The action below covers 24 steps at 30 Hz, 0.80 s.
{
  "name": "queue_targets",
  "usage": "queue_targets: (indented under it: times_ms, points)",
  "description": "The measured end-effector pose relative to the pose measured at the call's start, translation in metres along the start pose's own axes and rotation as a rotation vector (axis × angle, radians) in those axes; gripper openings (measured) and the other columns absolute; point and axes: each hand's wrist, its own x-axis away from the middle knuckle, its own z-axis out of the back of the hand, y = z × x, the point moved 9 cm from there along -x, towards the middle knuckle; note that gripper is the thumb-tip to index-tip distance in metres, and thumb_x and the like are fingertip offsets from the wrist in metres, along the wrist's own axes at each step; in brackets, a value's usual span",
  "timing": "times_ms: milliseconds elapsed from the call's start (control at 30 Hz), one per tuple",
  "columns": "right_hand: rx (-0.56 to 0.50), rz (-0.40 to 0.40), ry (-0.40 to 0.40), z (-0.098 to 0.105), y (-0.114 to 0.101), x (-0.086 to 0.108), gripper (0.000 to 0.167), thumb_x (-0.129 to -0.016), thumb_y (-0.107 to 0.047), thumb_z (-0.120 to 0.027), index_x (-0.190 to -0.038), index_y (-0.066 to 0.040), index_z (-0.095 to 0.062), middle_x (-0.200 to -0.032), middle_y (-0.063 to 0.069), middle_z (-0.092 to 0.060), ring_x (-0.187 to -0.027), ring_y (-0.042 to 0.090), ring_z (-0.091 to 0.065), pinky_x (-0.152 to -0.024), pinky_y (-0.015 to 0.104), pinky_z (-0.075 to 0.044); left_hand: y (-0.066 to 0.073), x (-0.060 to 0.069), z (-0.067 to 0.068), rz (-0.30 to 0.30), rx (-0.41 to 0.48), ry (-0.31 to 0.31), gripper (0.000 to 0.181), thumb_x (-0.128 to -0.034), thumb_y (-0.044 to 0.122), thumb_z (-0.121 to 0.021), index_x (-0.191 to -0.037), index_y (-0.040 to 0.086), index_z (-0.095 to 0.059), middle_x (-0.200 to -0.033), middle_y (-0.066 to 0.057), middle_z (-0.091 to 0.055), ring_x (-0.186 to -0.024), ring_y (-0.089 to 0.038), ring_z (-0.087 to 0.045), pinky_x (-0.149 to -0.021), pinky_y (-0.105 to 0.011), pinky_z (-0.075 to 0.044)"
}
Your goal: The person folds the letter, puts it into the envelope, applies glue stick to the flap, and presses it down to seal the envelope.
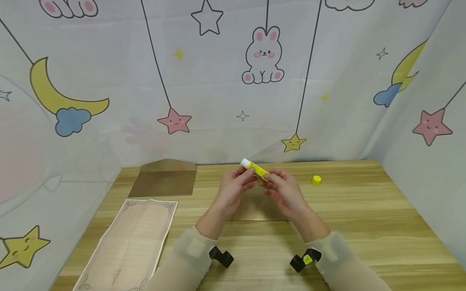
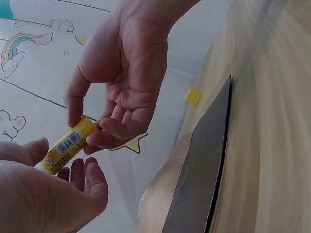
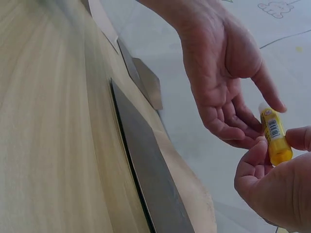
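Both hands hold a yellow glue stick (image 1: 257,170) above the table, tilted with its white end up and to the left. My left hand (image 1: 233,188) pinches it near the white end, between thumb and fingers. At the yellow end, my right hand (image 1: 285,192) grips with thumb and fingertips, as the left wrist view also shows. Below the hands lies a brown envelope (image 1: 258,208), partly hidden by them; its flap (image 2: 163,194) stands unfolded in the left wrist view. A yellow cap (image 1: 316,180) sits apart on the table, to the right of the hands.
A second brown envelope (image 1: 164,184) lies at the back left with its flap unfolded. In front of it is a bordered sheet of letter paper (image 1: 131,242). Behind the wooden table (image 1: 382,226) hangs a printed cloth (image 1: 218,81).
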Motion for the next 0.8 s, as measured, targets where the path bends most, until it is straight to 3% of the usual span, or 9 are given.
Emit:
queue_targets:
  times_ms: [400,600,800]
  points:
    - [0.043,-0.026,-0.061,-0.005,0.007,0.005,0.024,-0.110,-0.020,-0.060,-0.125,-0.003,-0.054,-0.113,0.008,-0.067,-0.099,0.020,-0.069,-0.077,0.027,-0.057,0.002,0.003,0.001,-0.034,0.041,0.020,0.034,-0.1055,0.014,-0.069,-0.131,-0.008,-0.064,-0.111,-0.008,-0.071,-0.100,-0.016,-0.069,-0.093,-0.032,-0.057]
    - [0.096,-0.047,-0.112,-0.004,0.012,0.006,0.034,-0.113,-0.028,-0.053,-0.133,-0.001,-0.057,-0.119,0.014,-0.069,-0.095,0.021,-0.068,-0.076,0.028,-0.056,0.003,0.003,0.002,-0.035,0.048,0.019,0.033,-0.1054,0.015,-0.069,-0.130,-0.008,-0.064,-0.109,-0.008,-0.071,-0.099,-0.016,-0.069,-0.094,-0.032,-0.057]
    - [0.102,-0.062,-0.151,-0.006,0.015,0.008,0.039,-0.113,-0.031,-0.055,-0.136,0.001,-0.056,-0.113,0.009,-0.073,-0.094,0.018,-0.070,-0.076,0.025,-0.056,0.002,0.002,0.003,-0.043,0.053,0.010,0.032,-0.1058,0.013,-0.068,-0.130,-0.008,-0.064,-0.107,-0.008,-0.071,-0.098,-0.016,-0.069,-0.093,-0.031,-0.057]
